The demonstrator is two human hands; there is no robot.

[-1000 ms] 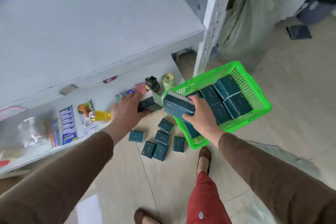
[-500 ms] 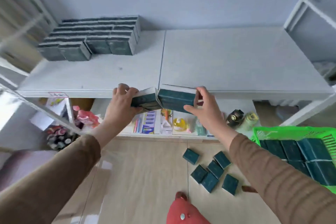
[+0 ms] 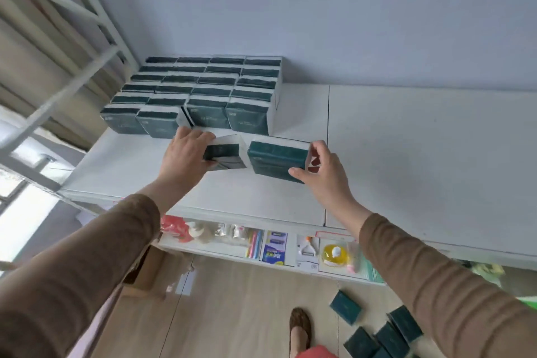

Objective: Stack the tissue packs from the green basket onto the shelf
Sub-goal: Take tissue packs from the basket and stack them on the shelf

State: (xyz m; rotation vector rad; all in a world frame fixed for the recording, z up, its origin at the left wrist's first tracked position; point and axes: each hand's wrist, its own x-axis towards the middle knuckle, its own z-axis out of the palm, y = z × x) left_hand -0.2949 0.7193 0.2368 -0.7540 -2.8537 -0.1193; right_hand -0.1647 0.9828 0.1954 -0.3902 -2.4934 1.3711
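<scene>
My left hand (image 3: 187, 154) grips a dark green tissue pack (image 3: 225, 152) with white sides, tilted, just above the white shelf (image 3: 421, 154). My right hand (image 3: 322, 173) pinches a second green pack (image 3: 277, 160) beside it, thumb under and fingers over the far end. Both packs hover right in front of the stacked block of tissue packs (image 3: 203, 90) at the shelf's back left. Several loose packs (image 3: 377, 331) lie on the floor at the lower right. Only a sliver of the green basket (image 3: 530, 301) shows at the right edge.
A white slotted shelf post (image 3: 96, 17) and braces run along the left. The lower shelf (image 3: 290, 250) carries small packaged goods and a yellow item. A cardboard box (image 3: 148, 270) sits on the floor at left. My foot (image 3: 300, 328) stands on the tan floor below.
Both hands have lifted the two packs from the basket, past the shelf's front edge, and carried them inward over the shelf toward the stacked block. The view has tilted upward.
</scene>
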